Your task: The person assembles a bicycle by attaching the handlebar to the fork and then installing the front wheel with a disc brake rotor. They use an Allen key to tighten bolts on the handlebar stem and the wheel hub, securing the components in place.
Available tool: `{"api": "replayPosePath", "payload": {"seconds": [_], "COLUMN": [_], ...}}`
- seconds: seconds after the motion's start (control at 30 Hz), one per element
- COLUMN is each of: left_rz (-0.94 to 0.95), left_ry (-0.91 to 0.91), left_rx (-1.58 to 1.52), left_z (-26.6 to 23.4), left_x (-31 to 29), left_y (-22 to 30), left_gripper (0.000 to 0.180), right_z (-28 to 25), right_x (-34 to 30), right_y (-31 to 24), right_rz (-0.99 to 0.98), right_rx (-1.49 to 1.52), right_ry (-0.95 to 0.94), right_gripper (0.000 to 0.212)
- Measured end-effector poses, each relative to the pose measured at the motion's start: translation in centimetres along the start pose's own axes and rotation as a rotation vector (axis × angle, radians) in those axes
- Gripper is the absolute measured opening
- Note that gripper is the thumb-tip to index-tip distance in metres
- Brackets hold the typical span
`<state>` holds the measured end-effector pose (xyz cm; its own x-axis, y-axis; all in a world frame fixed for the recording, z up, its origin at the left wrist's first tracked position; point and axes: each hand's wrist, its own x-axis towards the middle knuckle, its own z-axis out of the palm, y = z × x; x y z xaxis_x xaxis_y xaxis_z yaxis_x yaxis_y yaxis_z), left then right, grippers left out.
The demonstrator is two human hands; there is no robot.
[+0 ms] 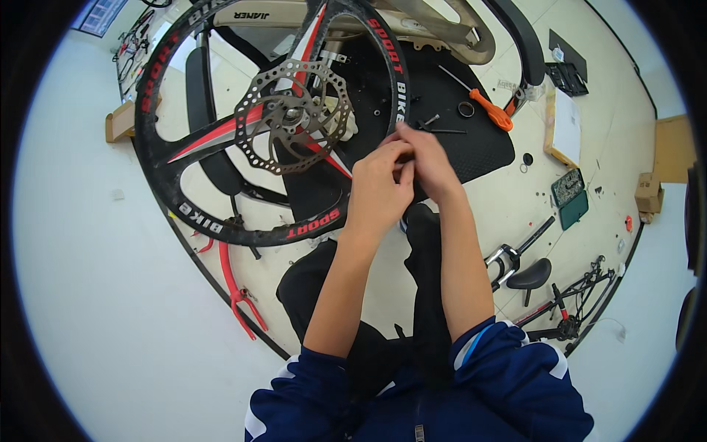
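Observation:
A black bicycle wheel with wide red, white and black spokes stands at the upper left. A steel brake disc with many holes sits at its hub. My left hand and my right hand meet over the lower right of the wheel's rim. Both are closed, with the fingers curled inward and overlapping. Whatever lies between the fingertips is hidden, and I cannot tell if either hand grips the rim. Below the hands are my knees in black trousers.
A black mat lies under the wheel, bearing an orange-handled screwdriver, a metal ring and small bolts. Beyond is a beige frame. At right are a green parts case, a fork and a saddle; a red fork lies left.

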<state>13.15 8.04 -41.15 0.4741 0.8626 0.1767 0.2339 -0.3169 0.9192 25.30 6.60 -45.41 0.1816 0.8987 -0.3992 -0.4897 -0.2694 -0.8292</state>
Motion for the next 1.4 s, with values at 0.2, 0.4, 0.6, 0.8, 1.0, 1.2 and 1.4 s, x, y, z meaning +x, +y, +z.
{"api": "replayPosePath", "payload": {"seconds": [0.2,0.4,0.6,0.8,1.0,1.2,1.4], "left_rz": [0.216,0.091,-0.155,-0.289,-0.351,-0.414,-0.421], "left_ry": [0.506,0.526,0.552,0.447,0.428,0.449,0.473], "left_rx": [0.370,0.320,0.193,-0.017,-0.108,-0.285,-0.221], "left_z": [-8.5,-14.0,-10.4,-9.7,-12.4,-14.1,-15.6], "left_x": [-1.2,-3.7,-14.5,-15.0,-16.6,-17.1,-18.9], "left_y": [3.1,1.5,-6.9,-7.1,-7.2,-6.9,-7.7], "left_gripper": [0.018,0.020,0.010,0.011,0.013,0.017,0.015], "right_z": [-6.0,-7.8,-0.1,6.7,5.9,5.8,5.1], "right_x": [0.9,3.0,1.3,5.2,7.7,6.8,-8.2], "right_y": [-1.7,-2.2,-7.9,-9.9,-11.9,-13.0,7.1], "right_rz": [-0.237,-0.583,-0.716,-0.648,-0.477,-0.402,-0.287], "right_rx": [-0.692,-1.146,-0.849,-0.792,-0.665,-0.685,-0.346], "right_ry": [0.592,0.563,0.261,-0.268,-0.424,-0.359,-0.129], "right_gripper": [0.033,0.037,0.034,0.032,0.024,0.026,0.019]}}
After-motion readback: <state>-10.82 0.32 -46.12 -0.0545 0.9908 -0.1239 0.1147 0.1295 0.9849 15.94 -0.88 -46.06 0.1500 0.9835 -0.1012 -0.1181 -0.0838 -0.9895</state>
